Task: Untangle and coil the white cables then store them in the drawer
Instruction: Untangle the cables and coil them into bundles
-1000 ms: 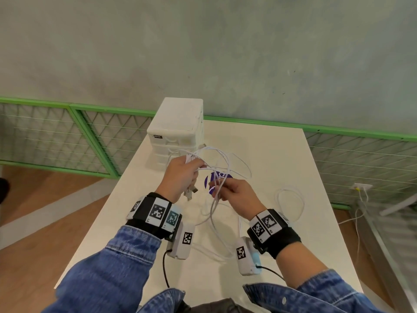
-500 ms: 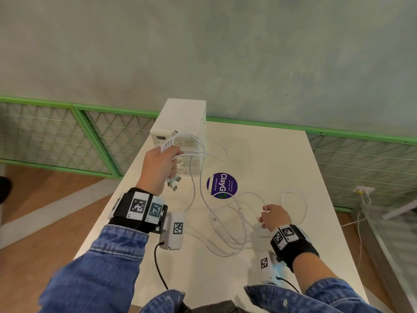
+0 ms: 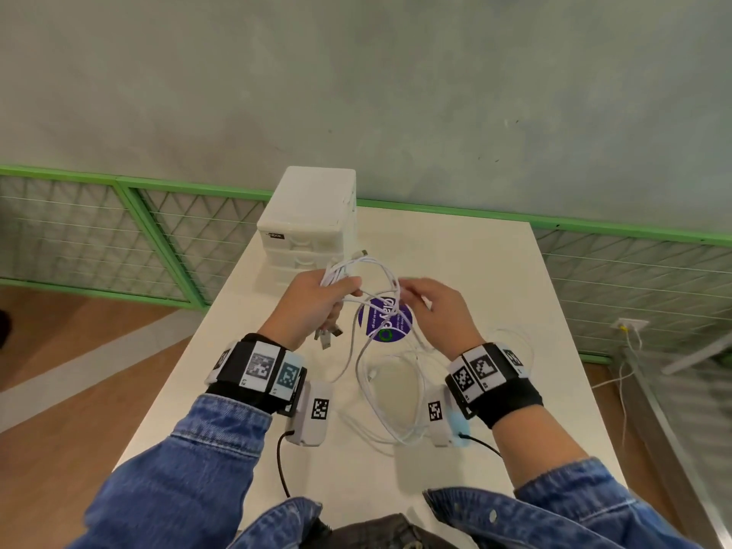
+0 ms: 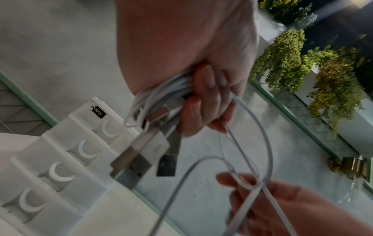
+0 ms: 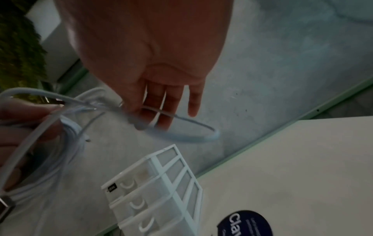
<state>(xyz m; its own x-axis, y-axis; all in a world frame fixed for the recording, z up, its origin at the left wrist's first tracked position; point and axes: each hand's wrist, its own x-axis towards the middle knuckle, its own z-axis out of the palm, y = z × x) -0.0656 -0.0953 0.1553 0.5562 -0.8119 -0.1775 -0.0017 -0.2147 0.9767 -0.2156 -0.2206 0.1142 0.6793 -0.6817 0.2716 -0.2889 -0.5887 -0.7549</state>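
Left hand (image 3: 313,307) grips cables (image 3: 336,273) (right hand (image 3: 439,311) pinches one).

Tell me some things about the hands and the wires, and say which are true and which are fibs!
1. The left hand grips a bunch of white cables. True.
2. Every drawer of the drawer unit is pulled open. False: all the drawers that show are closed.
3. The right hand holds a loop of the white cables. True.
4. The purple sticker is stuck on the wall. False: it lies flat on the table.
5. Metal USB plugs stick out below the left hand. True.
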